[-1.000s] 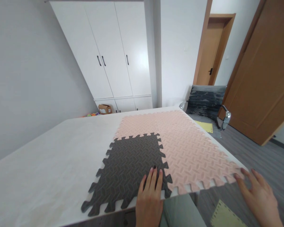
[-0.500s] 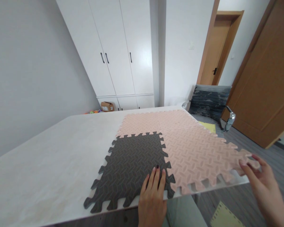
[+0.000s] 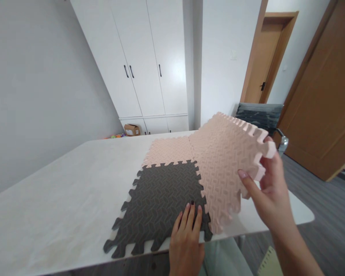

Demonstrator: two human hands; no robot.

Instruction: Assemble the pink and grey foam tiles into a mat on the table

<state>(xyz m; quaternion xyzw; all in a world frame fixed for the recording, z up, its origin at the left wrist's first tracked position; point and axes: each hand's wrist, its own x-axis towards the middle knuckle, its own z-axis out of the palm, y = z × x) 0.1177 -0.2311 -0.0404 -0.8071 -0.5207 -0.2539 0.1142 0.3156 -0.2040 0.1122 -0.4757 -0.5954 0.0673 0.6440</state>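
Observation:
A dark grey foam puzzle mat tile (image 3: 161,203) lies flat near the front edge of the white table (image 3: 60,207). My left hand (image 3: 187,237) presses flat on its near right corner. Pink foam tiles are joined to it: one (image 3: 168,150) lies flat behind it, and another (image 3: 227,161) on the right is lifted and curled upward. My right hand (image 3: 268,191) grips the raised outer edge of that lifted pink tile, which stays interlocked with the grey tile along its left side.
A white wardrobe (image 3: 149,61) stands behind the table, with a cardboard box (image 3: 131,130) on the floor beside it. A grey chair (image 3: 264,119) sits at the right, before brown doors (image 3: 322,92). A yellow tile (image 3: 268,264) lies on the floor.
My right hand has taken hold of the pink tile's right edge and lifted it up and leftward, so the tile now curls off the table. My left hand has stayed on the grey tile.

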